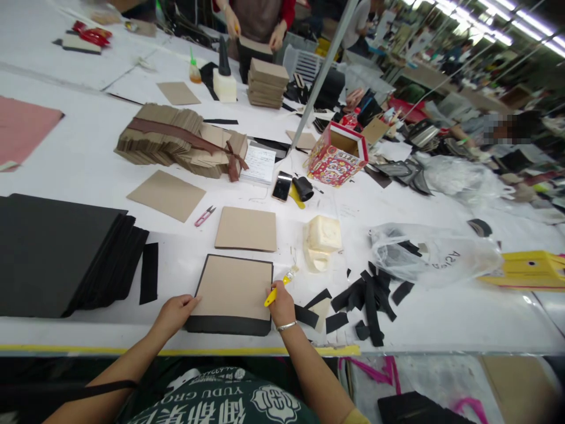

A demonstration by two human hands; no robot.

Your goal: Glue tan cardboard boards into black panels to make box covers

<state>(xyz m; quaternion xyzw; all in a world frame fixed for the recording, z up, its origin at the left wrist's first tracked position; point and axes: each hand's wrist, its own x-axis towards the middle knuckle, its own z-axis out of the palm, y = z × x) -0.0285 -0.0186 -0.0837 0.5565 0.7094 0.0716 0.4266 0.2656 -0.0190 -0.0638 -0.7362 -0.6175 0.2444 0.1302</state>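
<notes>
A beige cardboard panel [236, 287] lies on a black sheet [229, 325], whose dark border shows around it and is widest at the near side. My left hand [177, 312] is closed at the panel's left edge, thumb on top. In my right hand [281, 305] is a small brush [278, 287] with a yellow handle, bristles pointing away from me. The fingers of that hand also touch the panel's right edge. Just beyond the brush stands a cream-coloured glue container [324, 235]. Another cardboard panel [246, 228] lies behind the first.
Black sheets [57, 253] are stacked at left, black scraps [368, 300] scattered at right near a plastic bag [432, 250]. Thread snips [205, 216], a phone [282, 186], tied cardboard stacks [176, 138] and a red box [338, 154] stand farther back. A co-worker [256, 23] handles cardboard across the table.
</notes>
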